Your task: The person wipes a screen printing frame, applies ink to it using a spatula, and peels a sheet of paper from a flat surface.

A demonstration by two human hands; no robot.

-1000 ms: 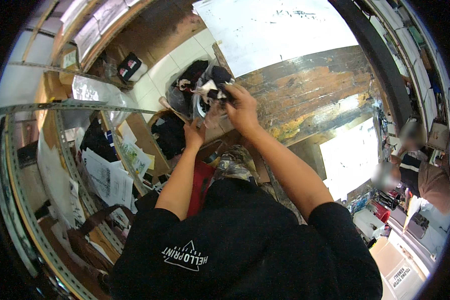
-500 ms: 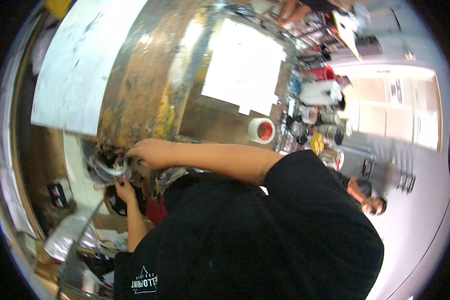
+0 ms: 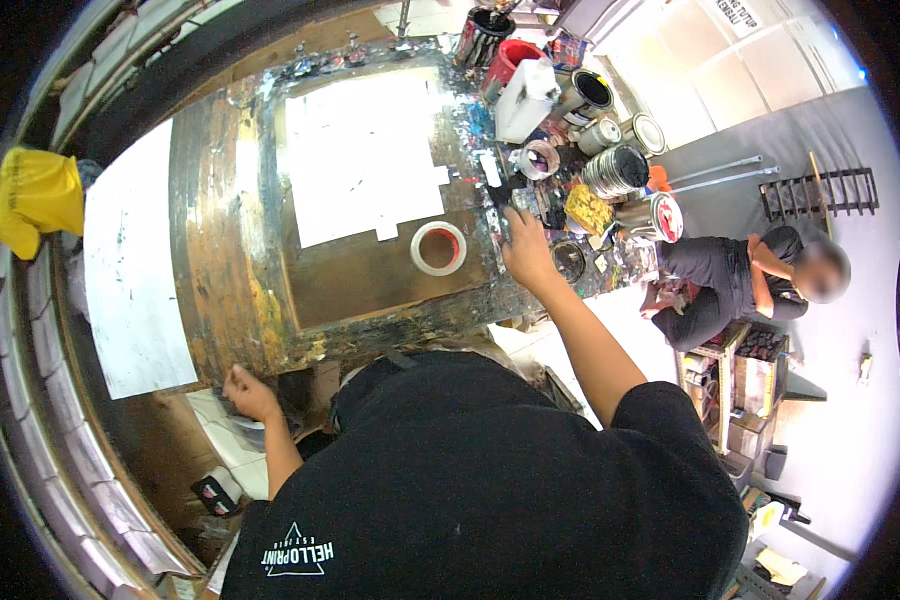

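At the right end of the paint-stained table (image 3: pixel 370 298): right hand (image 3: pixel 530 252), beside a dark item (image 3: pixel 510 190), fingers loosely extended, grip cannot be told. Off its near edge: left hand (image 3: pixel 255 396), by a clear plastic bag (image 3: pixel 253 433), fingers curled, hold unclear. Paint cans (image 3: pixel 616 170) stand clustered, presumably for easy reach

Whether the right hand (image 3: pixel 528 250) grips any of the dark clutter (image 3: pixel 508 192) beneath it cannot be told; the left hand (image 3: pixel 254 396) and its forearm (image 3: pixel 282 462) partly hide a clear plastic bag (image 3: pixel 244 432); the seated person's head (image 3: pixel 822 272) is blurred; the lower edge cuts off the black shirt (image 3: pixel 530 480)
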